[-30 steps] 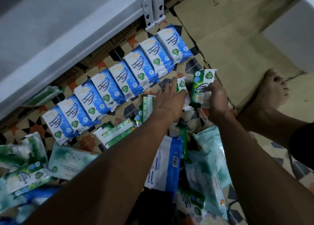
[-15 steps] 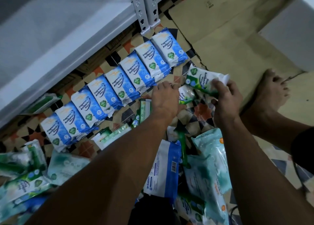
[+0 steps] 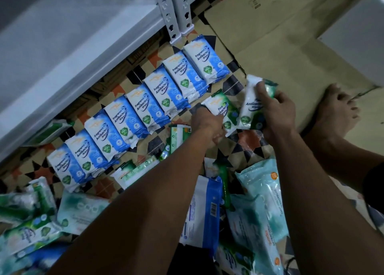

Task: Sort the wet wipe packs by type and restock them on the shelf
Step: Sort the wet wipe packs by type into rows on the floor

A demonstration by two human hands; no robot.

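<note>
On the tiled floor (image 3: 249,138) below the shelf (image 3: 87,46), blue packs (image 3: 135,117) lie in a row. Left hand (image 3: 205,123) grip clamped on a green pine pack (image 3: 223,106) at the row's end; right hand (image 3: 274,110) grip clamped on another green pack (image 3: 252,106), just beside it.

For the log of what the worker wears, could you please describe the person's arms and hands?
Both forearms are bare, with no sleeves, gloves, watch or rings visible on the left hand or the right hand. The upper arms lie outside the frame.

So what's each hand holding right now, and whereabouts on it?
The right hand grips a green pine wipes pack around its middle, lifted. The left hand holds another green pine pack by its near end, low over the floor.
</note>
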